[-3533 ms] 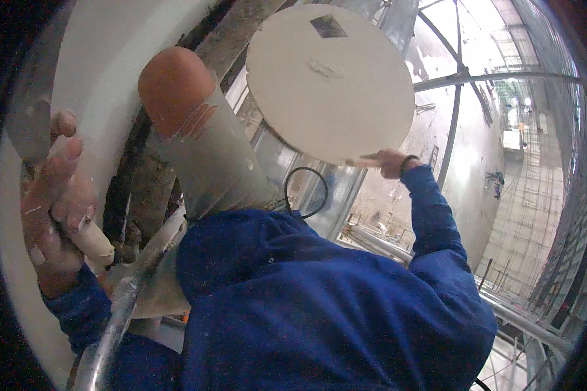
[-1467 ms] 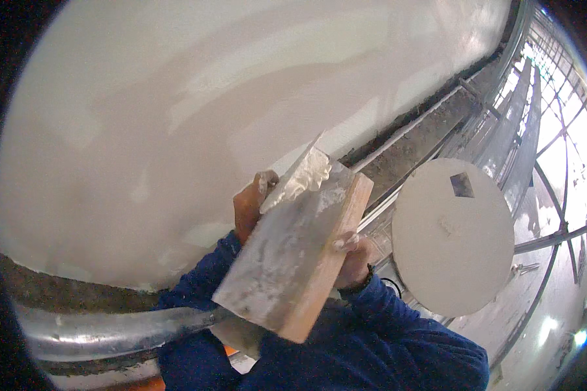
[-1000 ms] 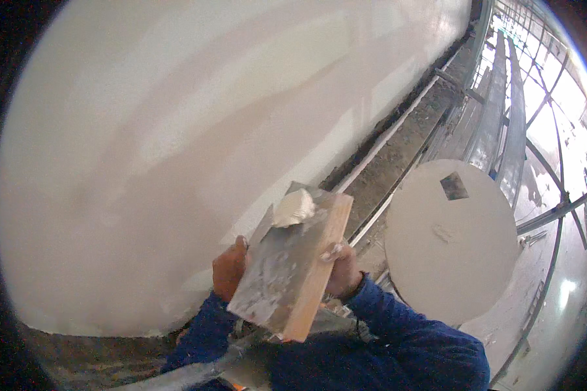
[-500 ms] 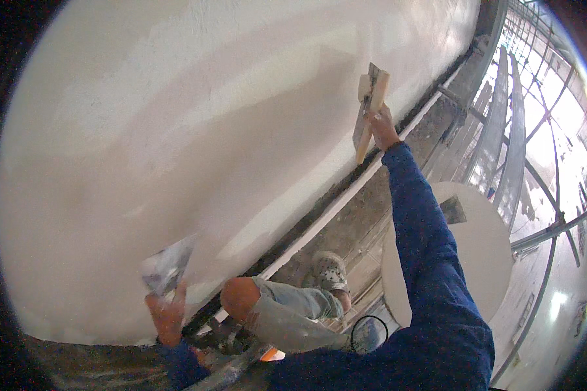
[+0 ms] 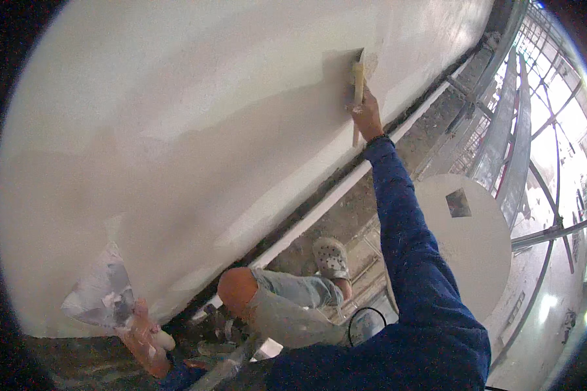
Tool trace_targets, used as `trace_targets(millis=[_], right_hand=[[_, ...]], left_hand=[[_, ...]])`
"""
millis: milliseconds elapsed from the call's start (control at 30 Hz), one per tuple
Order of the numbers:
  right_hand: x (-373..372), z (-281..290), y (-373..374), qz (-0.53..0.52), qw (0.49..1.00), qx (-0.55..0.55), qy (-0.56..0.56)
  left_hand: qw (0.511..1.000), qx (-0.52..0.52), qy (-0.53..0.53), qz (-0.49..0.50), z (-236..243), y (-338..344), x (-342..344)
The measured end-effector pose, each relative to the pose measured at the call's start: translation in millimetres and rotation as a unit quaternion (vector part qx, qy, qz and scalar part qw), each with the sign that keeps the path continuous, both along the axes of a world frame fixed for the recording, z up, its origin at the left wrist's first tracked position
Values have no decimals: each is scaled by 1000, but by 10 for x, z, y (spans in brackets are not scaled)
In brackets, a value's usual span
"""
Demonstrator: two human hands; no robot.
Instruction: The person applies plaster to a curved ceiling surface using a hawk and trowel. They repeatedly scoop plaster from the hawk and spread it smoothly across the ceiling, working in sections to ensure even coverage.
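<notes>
My right hand (image 5: 367, 116) grips the pale handle of a plastering trowel (image 5: 359, 75). Its blade, seen nearly edge-on, is at the pale plastered wall (image 5: 195, 85), near a darker, damp-looking band on the surface. At the lower left, my left hand (image 5: 145, 339) is closed round the handle of a wide, triangular putty knife (image 5: 101, 287). White and grey filler coats that blade, with a lump near the handle. It appears beside the lower part of the wall; I cannot tell whether it touches.
A dark gap and pale ledge (image 5: 326, 215) run along the wall's edge. My bent knee (image 5: 237, 291) and clog (image 5: 331, 257) are beside it. To the right are a large round pale surface (image 5: 479, 260) with a dark square patch, long boards (image 5: 502, 140) and scaffold poles (image 5: 544, 236).
My right hand and trowel have moved slightly left and up along the wall, the blade turning edge-on. My left hand has swung the putty knife left and down, showing its filler-coated face.
</notes>
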State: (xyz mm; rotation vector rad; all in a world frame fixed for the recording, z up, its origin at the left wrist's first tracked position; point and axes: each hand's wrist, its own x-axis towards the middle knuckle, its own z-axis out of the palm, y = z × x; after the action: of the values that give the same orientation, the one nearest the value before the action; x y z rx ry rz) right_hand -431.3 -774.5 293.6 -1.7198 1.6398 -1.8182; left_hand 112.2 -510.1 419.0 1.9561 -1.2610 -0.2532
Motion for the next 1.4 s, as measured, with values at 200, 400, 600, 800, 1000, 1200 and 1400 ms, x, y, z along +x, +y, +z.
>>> trace_targets(millis=[200,400,600,800,1000,1200,1400], right_hand=[[1346,57,501,-6,999,-14,40],[2954,63,905,-41,998,-37,38],[4224,-86,1344,20,999,31,4],[4114,-41,1994,233,972,-14,-2],[3083,188,2301,386,770,201,-467],[2667,465,2555,513,815,165,-215],[2328,469,2253,471,872,120,-55]], left_hand=[[977,-88,-168,-102,19,117,6],[914,-150,-344,-155,34,164,3],[949,-59,-255,-176,-109,137,-34],[941,31,328,-71,-347,115,21],[799,-14,466,-380,-523,184,23],[823,213,176,-497,269,-261,-586],[798,306,82,-514,765,-288,-989]])
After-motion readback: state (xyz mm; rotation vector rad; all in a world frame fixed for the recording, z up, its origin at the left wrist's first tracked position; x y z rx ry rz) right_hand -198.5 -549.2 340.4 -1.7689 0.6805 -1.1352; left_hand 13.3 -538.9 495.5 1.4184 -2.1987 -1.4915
